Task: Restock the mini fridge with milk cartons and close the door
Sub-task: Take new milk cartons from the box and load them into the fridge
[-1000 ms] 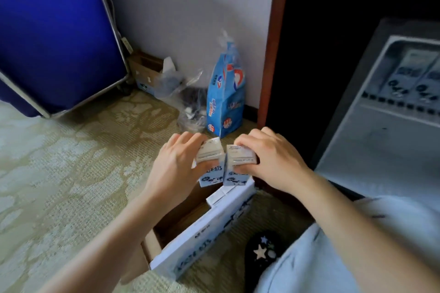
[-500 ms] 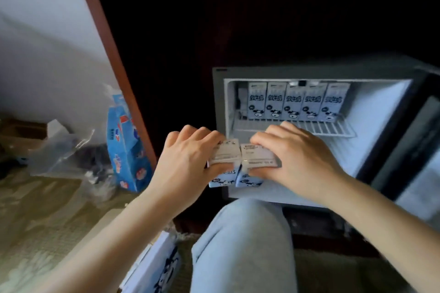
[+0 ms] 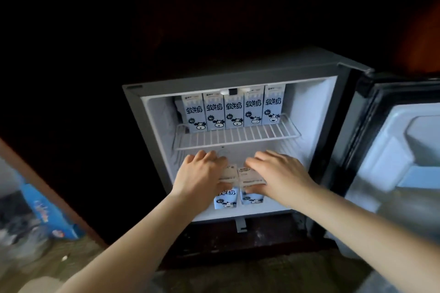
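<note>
The mini fridge [image 3: 157, 140] stands open, its door [image 3: 390, 150] swung out to the right. Several light-blue milk cartons [image 3: 234, 112] with a cow print stand in a row at the back of the wire shelf [image 3: 235, 137]. Below the shelf, my left hand [image 3: 202, 176] grips one milk carton [image 3: 225, 198] from above. My right hand [image 3: 278, 173] grips a second carton [image 3: 252, 196] right beside it. Both cartons are upright, side by side, just inside the lower compartment near its front edge. Whether they rest on the fridge floor I cannot tell.
A blue printed bag [image 3: 45, 211] and crumpled plastic [image 3: 16, 228] lie on the floor at the left, beside a brown wooden frame [image 3: 47, 188]. Patterned flooring [image 3: 78, 259] lies in front. The fridge sits in a dark cabinet recess.
Both hands lifted the two cartons from the cardboard box on the floor, carried them right and forward, and now hold them inside the fridge's lower compartment. My view turned from the floor to the fridge.
</note>
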Demonstrator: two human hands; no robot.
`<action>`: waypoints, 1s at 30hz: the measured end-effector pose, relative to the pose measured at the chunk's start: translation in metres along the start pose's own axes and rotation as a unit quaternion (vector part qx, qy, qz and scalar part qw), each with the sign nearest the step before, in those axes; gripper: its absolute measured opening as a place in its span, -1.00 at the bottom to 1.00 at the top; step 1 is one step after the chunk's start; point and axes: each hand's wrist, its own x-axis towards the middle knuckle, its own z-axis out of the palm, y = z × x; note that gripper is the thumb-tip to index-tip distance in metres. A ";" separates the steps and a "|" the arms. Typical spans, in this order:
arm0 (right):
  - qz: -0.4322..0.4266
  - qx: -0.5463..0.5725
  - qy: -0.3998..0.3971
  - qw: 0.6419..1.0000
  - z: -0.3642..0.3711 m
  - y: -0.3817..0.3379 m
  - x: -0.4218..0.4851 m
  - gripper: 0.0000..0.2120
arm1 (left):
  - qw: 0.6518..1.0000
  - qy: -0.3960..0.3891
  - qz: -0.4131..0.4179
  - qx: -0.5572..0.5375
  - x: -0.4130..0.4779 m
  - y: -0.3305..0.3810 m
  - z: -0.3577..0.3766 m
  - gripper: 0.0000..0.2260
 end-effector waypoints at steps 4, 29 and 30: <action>0.023 0.040 -0.027 0.999 0.040 0.010 0.016 -0.50 | 0.991 -0.063 -0.039 -0.109 0.019 -0.005 0.037 -0.66; 0.245 0.299 -0.017 0.922 0.179 0.017 0.060 -0.21 | 0.871 -0.016 -0.294 -0.393 0.035 -0.008 0.184 -0.42; 0.263 0.322 -0.016 0.909 0.183 0.017 0.060 -0.18 | 0.861 -0.016 -0.303 -0.408 0.034 -0.007 0.188 -0.45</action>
